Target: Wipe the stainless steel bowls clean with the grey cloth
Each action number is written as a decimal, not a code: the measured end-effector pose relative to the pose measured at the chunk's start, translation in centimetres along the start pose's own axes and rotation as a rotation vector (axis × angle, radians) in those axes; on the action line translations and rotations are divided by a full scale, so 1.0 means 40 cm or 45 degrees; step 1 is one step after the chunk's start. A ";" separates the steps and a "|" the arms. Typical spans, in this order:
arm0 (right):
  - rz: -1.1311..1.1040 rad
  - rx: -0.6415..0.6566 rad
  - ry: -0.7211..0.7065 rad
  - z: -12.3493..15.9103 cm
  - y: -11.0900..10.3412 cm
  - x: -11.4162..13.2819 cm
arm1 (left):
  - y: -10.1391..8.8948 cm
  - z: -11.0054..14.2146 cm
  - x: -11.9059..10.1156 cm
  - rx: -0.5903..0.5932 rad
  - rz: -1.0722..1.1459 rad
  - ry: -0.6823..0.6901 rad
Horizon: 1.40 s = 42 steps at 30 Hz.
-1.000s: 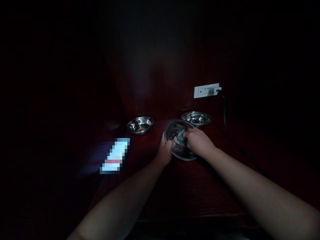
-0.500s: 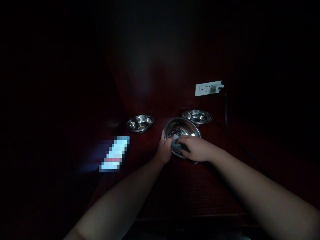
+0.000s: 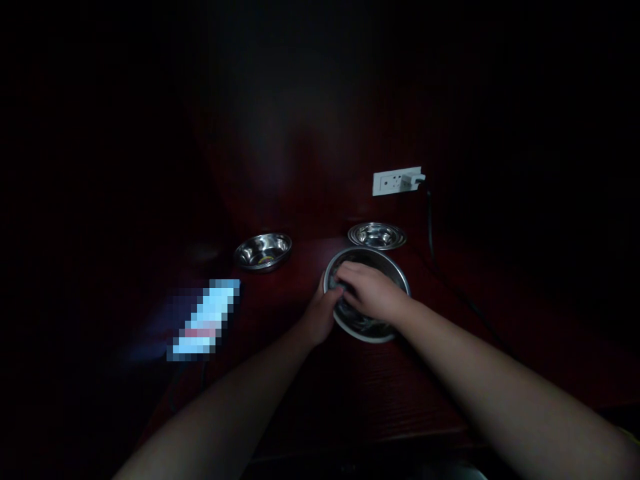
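Observation:
A shiny steel bowl (image 3: 377, 337) is held near the middle of the dark red table. My left hand (image 3: 321, 313) grips it at its left rim, thumb over the edge and the other fingers behind the wall. Inside the bowl, my right hand (image 3: 373, 290) presses against the left inner wall with bent fingers. A greyish cloth is in that hand, now almost wholly covered by the fingers. Behind stand a second steel bowl (image 3: 263, 252), with a yellow mark on its bottom, and at the right a stack of steel bowls (image 3: 377, 235).
A lit phone-like screen (image 3: 205, 320), blurred out, lies left of my left forearm. On the back wall is a white socket plate (image 3: 397, 181) with a plug in it; its dark cable (image 3: 430, 220) runs down onto the table (image 3: 360, 400). The surroundings are very dark.
My right hand has moved left and deeper into the bowl, covering the cloth. The bowl has come nearer and its opening faces me more. The whole view has shifted slightly.

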State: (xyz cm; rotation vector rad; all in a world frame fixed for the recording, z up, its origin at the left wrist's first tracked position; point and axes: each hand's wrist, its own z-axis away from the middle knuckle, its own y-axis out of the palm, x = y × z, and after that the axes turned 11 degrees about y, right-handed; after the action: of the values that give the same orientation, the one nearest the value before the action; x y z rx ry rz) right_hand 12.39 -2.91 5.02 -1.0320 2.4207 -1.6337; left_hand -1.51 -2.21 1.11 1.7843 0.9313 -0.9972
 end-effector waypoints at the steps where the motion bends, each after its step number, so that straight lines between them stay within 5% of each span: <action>1: 0.039 -0.039 0.022 -0.003 -0.002 -0.001 | 0.001 0.002 0.000 -0.002 0.004 0.000; 8: 0.461 -0.178 0.302 -0.021 -0.002 -0.020 | -0.003 0.001 -0.015 -0.107 -0.116 0.121; 16: 0.464 0.086 0.442 -0.013 0.007 -0.043 | -0.009 -0.004 -0.022 -0.119 -0.179 0.297; 26: -0.083 0.399 0.046 0.011 0.006 -0.021 | -0.003 0.001 -0.023 -0.100 -0.396 0.362; 29: -0.202 0.302 -0.032 0.011 0.008 -0.013 | 0.009 0.006 -0.029 -0.055 -0.400 0.364; 35: -0.185 -0.165 -0.008 0.012 0.019 -0.020 | 0.029 0.023 -0.035 0.094 -0.277 0.377; 42: 0.317 -0.464 0.065 -0.003 0.009 -0.073 | 0.024 0.036 -0.045 0.106 -0.280 0.280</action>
State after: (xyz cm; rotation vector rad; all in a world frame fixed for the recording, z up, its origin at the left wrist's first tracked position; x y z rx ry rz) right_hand 14.42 -1.14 3.83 -0.6853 2.8125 -1.1852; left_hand -1.74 -4.22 2.57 1.9191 1.2612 -1.0010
